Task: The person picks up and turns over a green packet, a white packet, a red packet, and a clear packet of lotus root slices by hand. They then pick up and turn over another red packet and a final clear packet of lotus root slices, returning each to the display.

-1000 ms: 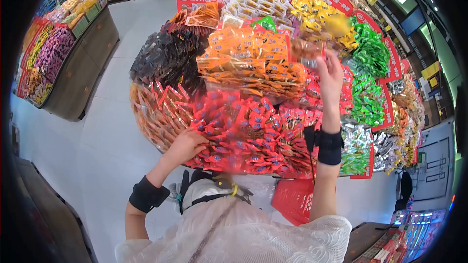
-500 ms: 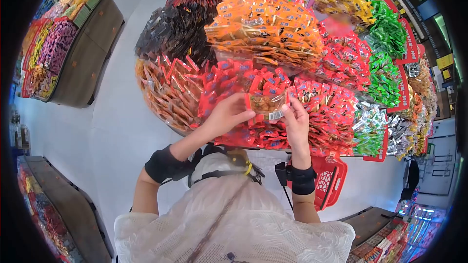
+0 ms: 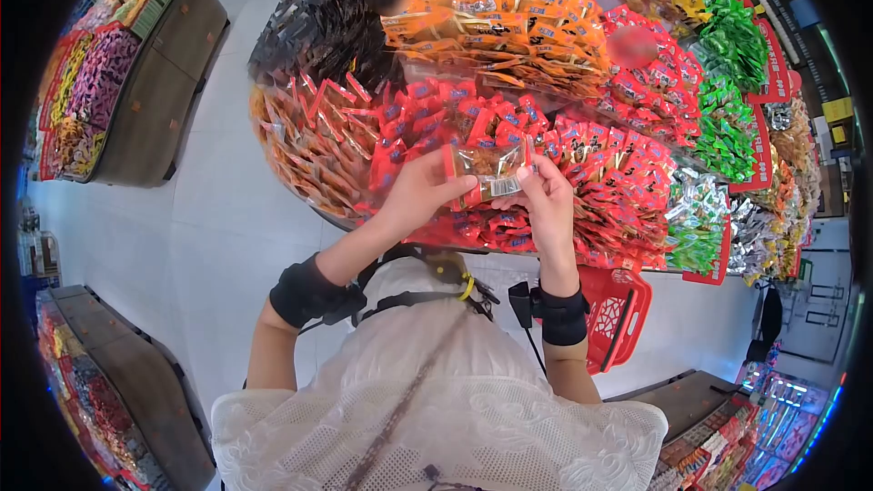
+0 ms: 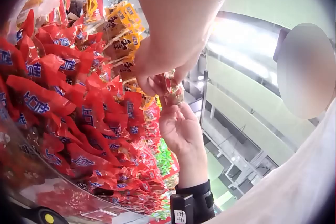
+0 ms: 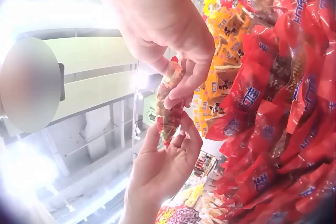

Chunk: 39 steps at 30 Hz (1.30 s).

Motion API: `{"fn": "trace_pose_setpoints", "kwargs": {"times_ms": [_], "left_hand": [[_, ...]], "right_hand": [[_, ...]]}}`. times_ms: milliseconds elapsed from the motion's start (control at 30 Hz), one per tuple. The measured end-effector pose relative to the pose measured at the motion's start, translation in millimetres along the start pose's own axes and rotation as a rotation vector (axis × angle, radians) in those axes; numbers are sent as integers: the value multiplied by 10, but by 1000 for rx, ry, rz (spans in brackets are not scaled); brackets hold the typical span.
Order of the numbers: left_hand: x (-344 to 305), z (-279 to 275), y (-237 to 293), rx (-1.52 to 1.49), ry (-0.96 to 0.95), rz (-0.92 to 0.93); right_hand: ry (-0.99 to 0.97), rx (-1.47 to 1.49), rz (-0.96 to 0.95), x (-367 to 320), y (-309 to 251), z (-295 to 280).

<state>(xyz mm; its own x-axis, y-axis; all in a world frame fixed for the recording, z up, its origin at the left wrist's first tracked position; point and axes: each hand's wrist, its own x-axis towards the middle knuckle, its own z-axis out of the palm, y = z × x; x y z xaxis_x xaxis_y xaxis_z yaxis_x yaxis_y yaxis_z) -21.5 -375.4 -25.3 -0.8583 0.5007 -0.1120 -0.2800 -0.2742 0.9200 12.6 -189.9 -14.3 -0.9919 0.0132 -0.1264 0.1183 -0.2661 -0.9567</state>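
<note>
Both hands hold one small clear snack packet [image 3: 491, 166] with red ends and a white barcode label, above the heap of red packets [image 3: 600, 191]. The left hand [image 3: 423, 191] pinches its left end, thumb on the near face. At the other end the right hand [image 3: 546, 205] grips it between thumb and fingers. In the left wrist view the packet [image 4: 172, 88] lies between the left hand [image 4: 170, 56] and the right hand [image 4: 181, 132]. The right wrist view shows the packet [image 5: 170, 100] edge-on, the right hand [image 5: 168, 35] above and the left hand [image 5: 165, 169] below.
Orange packets [image 3: 500, 27], black packets [image 3: 318, 41] and green packets [image 3: 727, 45] fill the display beyond the hands. A red basket [image 3: 618, 318] is below the display's near edge, right of the body. Another stocked counter [image 3: 159, 82] stands at the left across the floor.
The right hand has come back from the far side of the display with the packet, and the left hand has left the red packets to take its other end. The view has shifted.
</note>
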Motion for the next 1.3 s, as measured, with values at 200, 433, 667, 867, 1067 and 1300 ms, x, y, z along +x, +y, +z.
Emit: {"fn": "trace_pose_setpoints", "kwargs": {"times_ms": [200, 433, 667, 867, 1067, 1300], "left_hand": [[11, -24, -25, 4, 56, 21], [-10, 4, 111, 128, 172, 223], [-34, -9, 91, 552, 194, 462], [-73, 18, 181, 620, 179, 524], [-92, -130, 143, 1030, 14, 1034], [-252, -253, 134, 1359, -52, 1356]], "right_hand": [[0, 43, 7, 27, -55, 41], [14, -18, -50, 45, -86, -29], [-11, -14, -32, 61, -67, -36], [-47, 6, -52, 42, -101, -42], [-37, 62, -2, -15, -165, -9], [-120, 90, 154, -183, -260, 43]]}}
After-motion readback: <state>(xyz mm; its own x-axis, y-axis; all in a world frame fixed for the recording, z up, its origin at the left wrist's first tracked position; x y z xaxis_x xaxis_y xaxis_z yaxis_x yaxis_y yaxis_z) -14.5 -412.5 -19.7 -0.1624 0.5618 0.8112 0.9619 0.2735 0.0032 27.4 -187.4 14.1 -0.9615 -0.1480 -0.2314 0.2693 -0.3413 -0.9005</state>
